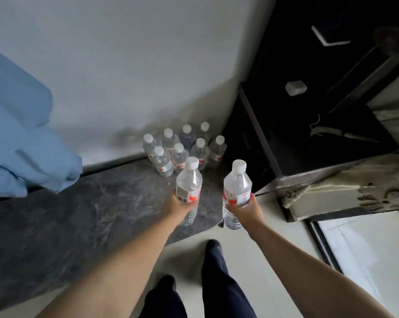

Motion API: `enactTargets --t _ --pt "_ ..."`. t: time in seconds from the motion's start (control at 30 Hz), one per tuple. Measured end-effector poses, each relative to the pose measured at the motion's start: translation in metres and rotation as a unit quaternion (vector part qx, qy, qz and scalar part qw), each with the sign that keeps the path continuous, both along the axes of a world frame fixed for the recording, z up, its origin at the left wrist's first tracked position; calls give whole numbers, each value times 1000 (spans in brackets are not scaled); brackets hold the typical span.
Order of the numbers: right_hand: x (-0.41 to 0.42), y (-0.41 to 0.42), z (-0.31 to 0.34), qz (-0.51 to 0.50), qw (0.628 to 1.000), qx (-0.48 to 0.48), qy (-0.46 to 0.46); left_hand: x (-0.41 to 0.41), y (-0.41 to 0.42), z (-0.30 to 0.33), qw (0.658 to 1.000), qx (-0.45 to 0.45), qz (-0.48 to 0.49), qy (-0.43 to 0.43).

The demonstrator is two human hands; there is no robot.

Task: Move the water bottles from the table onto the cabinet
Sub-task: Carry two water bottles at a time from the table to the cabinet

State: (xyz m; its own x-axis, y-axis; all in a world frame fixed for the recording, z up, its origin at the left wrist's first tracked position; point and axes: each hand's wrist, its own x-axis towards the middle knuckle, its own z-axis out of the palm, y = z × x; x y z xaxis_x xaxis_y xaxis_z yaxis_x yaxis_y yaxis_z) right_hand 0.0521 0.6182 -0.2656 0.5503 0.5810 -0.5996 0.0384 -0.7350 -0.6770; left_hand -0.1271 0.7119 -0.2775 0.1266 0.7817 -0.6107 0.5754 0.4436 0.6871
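Water bottles: we grip one upright in the left hand (182,204) and one in the right hand (247,206); eight more (184,148) stand clustered at the dark marbled surface's (79,221) far right corner by the white wall (125,65).

Bare dark countertop (83,216) before clustered bottles (182,145); blue cloth (21,134) left, black cabinet (308,125) right.

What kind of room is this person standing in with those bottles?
Probably a lived-in room of a home or lodging, though little shows. A dark marble-look counter runs along a plain white wall, water bottles cluster in its corner, and a dark cabinet stands beside it.
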Motion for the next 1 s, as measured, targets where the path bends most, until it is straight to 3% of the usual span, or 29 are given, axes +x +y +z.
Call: enactTargets --t 0.23,0.43,0.63,0.77,0.9,1.0 --pt "49 46 -73 53 998 -44 15 60 27 -61 998 -41 44 -30" --pt "53 99 -127 17 998 -53 -21 94 63 -117 994 -54 79 -58" --pt "67 131 -197 5 995 -18 -95 123 75 -181 991 13 125 -41" --pt "72 142 -215 -26 1000 11 -2 141 73 -197 988 60 133 -53" --pt "68 147 -217 -54 995 81 -21 149 74 -204 981 97 146 -79" --pt "68 145 -216 -30 997 71 -5 148 74 -206 980 100 146 -93"
